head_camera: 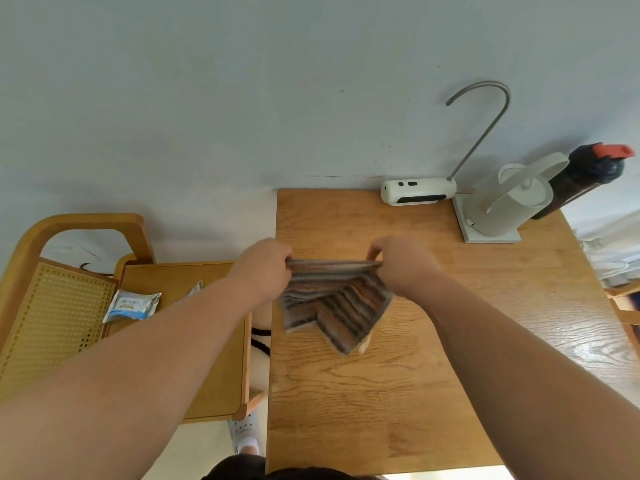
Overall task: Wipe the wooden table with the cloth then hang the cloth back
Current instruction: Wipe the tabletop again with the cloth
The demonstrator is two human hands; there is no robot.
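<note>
cloth held taut above wooden table, 2 hands engaged

the striped cloth (pixel 334 299) sits at the centre of the frame, above the left part of the wooden table (pixel 415 375). its top edge is stretched into a straight horizontal band between both hands. below that band the fabric hangs in 2 folded flaps that end in points toward the lower centre of the frame. whether the lower flaps touch the tabletop cannot be determined.

the left hand (pixel 265 263) is clenched around the left end of the cloth's top edge. the right hand (pixel 403 261) pinches the right end of the same edge with fingers curled down. both forearms enter from the lower corners of the frame.

at the upper right of the table stand a white kettle (pixel 509 199) on a flat base, a dark bottle (pixel 585 178) with a red cap just beside it, and a white dispenser unit (pixel 417 192) with a curved metal spout (pixel 485 116) against the wall.

at the left of the frame stands a wooden chair (pixel 86 306) with a woven cane panel. 1 blue and white packet (pixel 133 306) lies on its seat. a white shoe (pixel 244 434) is visible on the floor at the lower centre.
</note>
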